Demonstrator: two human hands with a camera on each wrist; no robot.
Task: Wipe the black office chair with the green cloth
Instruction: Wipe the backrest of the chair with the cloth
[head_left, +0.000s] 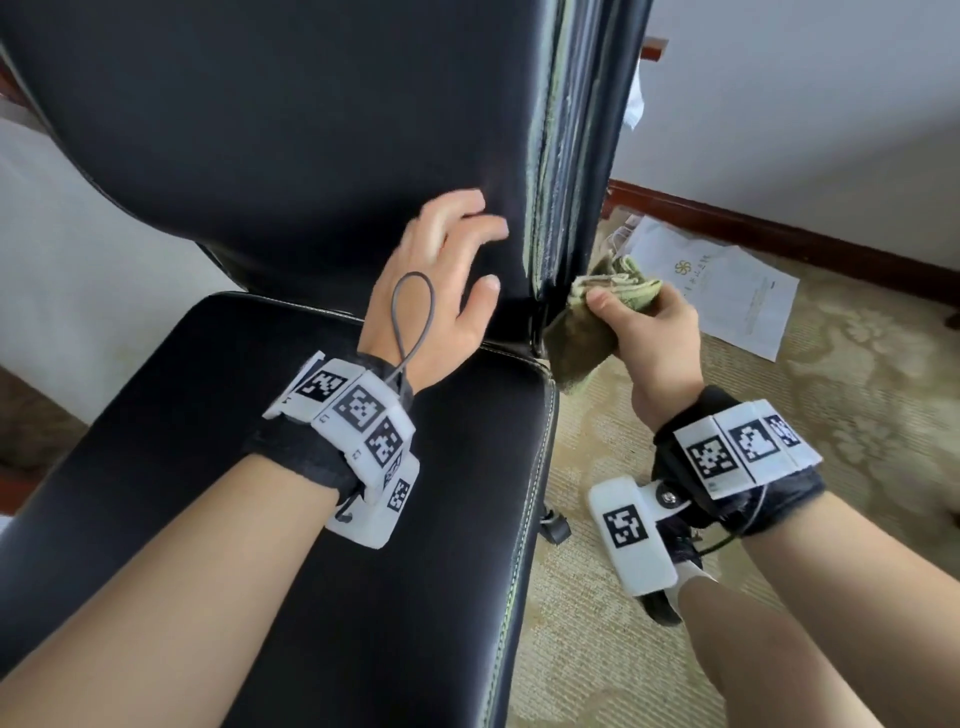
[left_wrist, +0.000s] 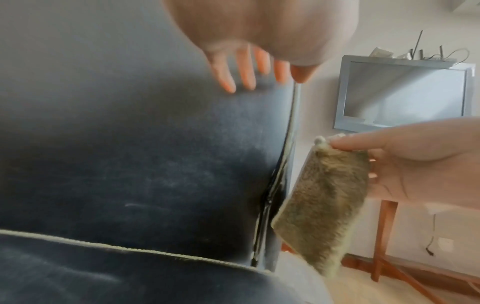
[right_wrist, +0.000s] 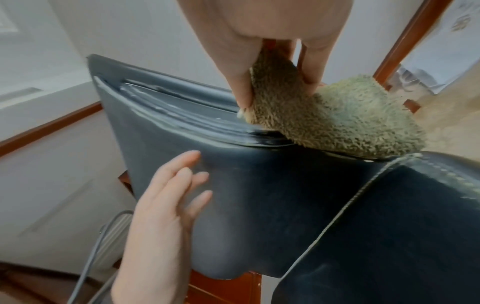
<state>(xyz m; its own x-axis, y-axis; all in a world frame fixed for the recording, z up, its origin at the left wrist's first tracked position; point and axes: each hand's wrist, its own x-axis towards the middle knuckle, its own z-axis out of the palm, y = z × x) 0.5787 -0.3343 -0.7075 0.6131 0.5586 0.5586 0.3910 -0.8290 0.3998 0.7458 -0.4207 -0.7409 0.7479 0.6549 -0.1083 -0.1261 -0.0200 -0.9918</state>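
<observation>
Two hands are engaged: the green cloth (head_left: 592, 322) is pinched, folded, by the right hand (head_left: 649, 338) against the upright right edge of the black office chair (head_left: 291, 156) backrest, while the left hand (head_left: 441, 280), fingers spread, is pressed flat just beside it.

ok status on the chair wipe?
Left hand open, fingers on backrest. Right hand grips green cloth at backrest's side edge, by the seat. Nothing blocking.
</observation>
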